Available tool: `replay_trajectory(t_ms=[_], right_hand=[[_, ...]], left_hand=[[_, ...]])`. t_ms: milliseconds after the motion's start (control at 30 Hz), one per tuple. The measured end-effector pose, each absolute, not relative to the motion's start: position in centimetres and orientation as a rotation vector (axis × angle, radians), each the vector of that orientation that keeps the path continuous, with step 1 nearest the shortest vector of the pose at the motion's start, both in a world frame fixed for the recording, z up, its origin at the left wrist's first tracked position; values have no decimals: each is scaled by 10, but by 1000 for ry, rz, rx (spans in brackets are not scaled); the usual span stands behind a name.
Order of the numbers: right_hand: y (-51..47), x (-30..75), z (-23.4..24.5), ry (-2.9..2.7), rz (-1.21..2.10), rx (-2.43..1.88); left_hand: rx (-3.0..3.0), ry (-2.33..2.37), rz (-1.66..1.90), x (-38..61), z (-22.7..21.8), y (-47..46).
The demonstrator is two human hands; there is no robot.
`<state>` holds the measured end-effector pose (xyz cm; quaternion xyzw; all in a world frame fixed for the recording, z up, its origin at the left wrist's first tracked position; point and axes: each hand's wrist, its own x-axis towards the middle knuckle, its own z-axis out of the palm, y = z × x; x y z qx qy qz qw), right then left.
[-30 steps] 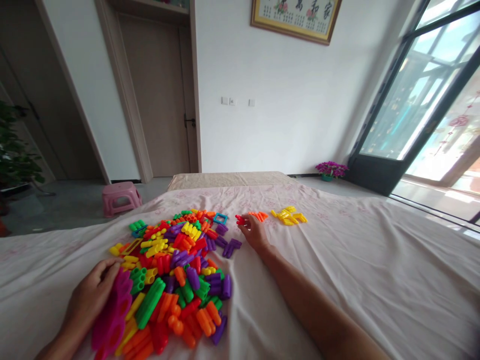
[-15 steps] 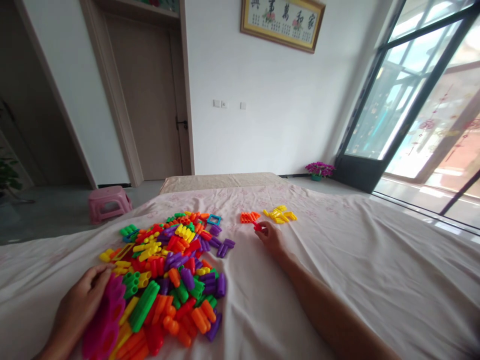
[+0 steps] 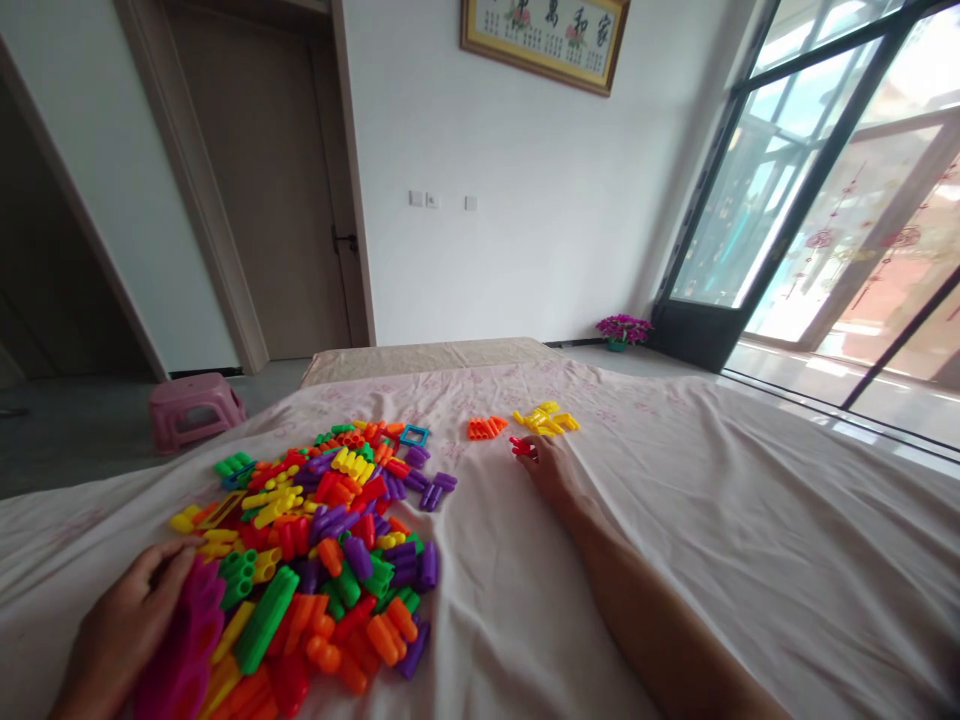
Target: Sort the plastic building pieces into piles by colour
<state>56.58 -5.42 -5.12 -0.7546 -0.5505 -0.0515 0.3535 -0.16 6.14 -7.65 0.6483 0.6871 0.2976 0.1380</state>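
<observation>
My left hand (image 3: 124,615) is closed on the edge of a magenta plastic piece (image 3: 184,640) with a scalloped rim and holes, at the left side of a heap of toy building pieces (image 3: 315,540). The heap mixes red, orange, yellow, green and purple tubular plastic parts. On the right, my right hand (image 3: 551,475) pinches a small red building piece (image 3: 523,448) just above the cloth; the fingertips are partly hidden. Beyond it lie a group of orange pieces (image 3: 487,428) and a group of yellow pieces (image 3: 546,419).
A pale, wrinkled cloth (image 3: 720,540) covers the surface. A blue square frame (image 3: 413,435) lies at the heap's far edge. A pink stool (image 3: 196,410) stands on the floor at left, and a pot of purple flowers (image 3: 624,330) by the glass door.
My view has turned slightly right, so the scene sits further left. My right hand has shifted a little right with the red piece, away from the orange group. My left hand keeps its hold.
</observation>
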Motion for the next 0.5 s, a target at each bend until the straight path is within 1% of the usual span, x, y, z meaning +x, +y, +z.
replay_trajectory(t_ms=[100,267,500], right_hand=[[-53,556,-51,-1534,-127,-1902],[-53,549,-52,-1660,-71,-1907],[-56,534,-46,-1680,-251,-1853]], left_hand=[[1726,1959,814,5,-65,55],[1685,1929,808,11,-56,49],[1753,1944,818,14,-49,44]])
